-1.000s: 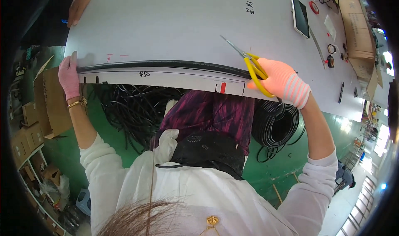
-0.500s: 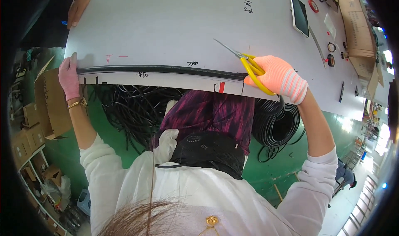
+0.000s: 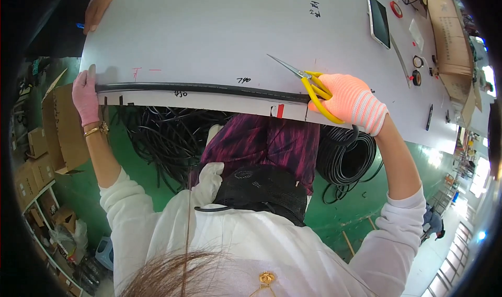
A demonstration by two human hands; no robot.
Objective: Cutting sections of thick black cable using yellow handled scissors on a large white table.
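Note:
A black rubber tube [image 3: 209,88] lies stretched along the near edge of the white tabletop [image 3: 209,35]. At the table's left corner my left hand [image 3: 85,96], in a pink glove, is closed on the tube's left end, thumb pointing up. My right hand [image 3: 348,101], in an orange glove with white bands, grips a pair of scissors [image 3: 316,90] with yellow handles. Their metal blades are slightly parted and point to the far left, above the tube. The same hand rests over the tube's right part, which curls down off the edge; its fingers' hold there is partly hidden.
A phone or tablet [image 3: 378,20], tape rolls [image 3: 416,77] and a pen [image 3: 430,117] lie at the table's right. Another person's hand [image 3: 98,9] rests at the far left corner. Coiled black tubing [image 3: 346,161] and a tangled pile [image 3: 167,145] lie below the near edge.
The scissors have turned slightly, their tip now a little lower and farther left. The tube's hanging right part has bulged out more below my right hand. My left hand stays at the corner.

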